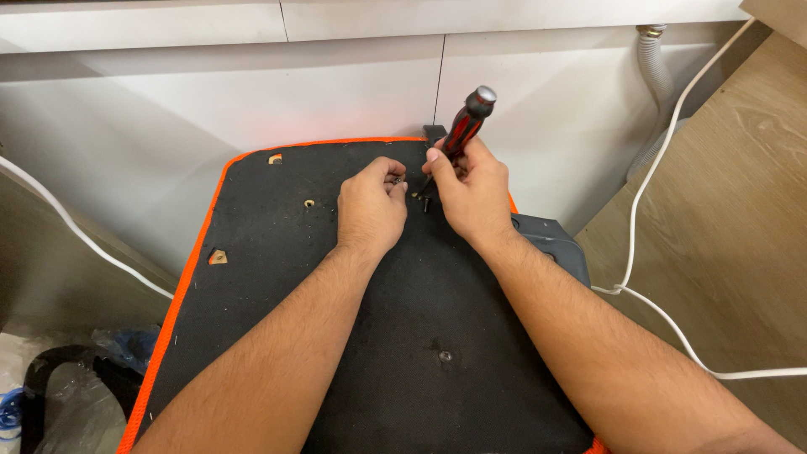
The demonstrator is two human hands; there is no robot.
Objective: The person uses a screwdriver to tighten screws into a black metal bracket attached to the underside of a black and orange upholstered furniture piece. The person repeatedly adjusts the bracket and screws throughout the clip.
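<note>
A black panel with an orange edge [277, 277], the underside of a seat, lies flat in front of me. My right hand [472, 195] grips a screwdriver with a red and black handle [465, 126], tilted, its tip down at a small dark screw [426, 202] on the panel. My left hand [370, 206] is curled beside it, fingertips pinching something small and dark next to the screwdriver tip; what it is I cannot tell. Small holes [309, 203] dot the panel, and another screw head [445, 356] sits lower down.
A grey plastic part [555, 240] sticks out under the panel's right side. A white cable [656, 303] runs over the wooden floor on the right, another white cable [76, 231] on the left. White cabinet fronts stand behind. Plastic bags [76, 387] lie at bottom left.
</note>
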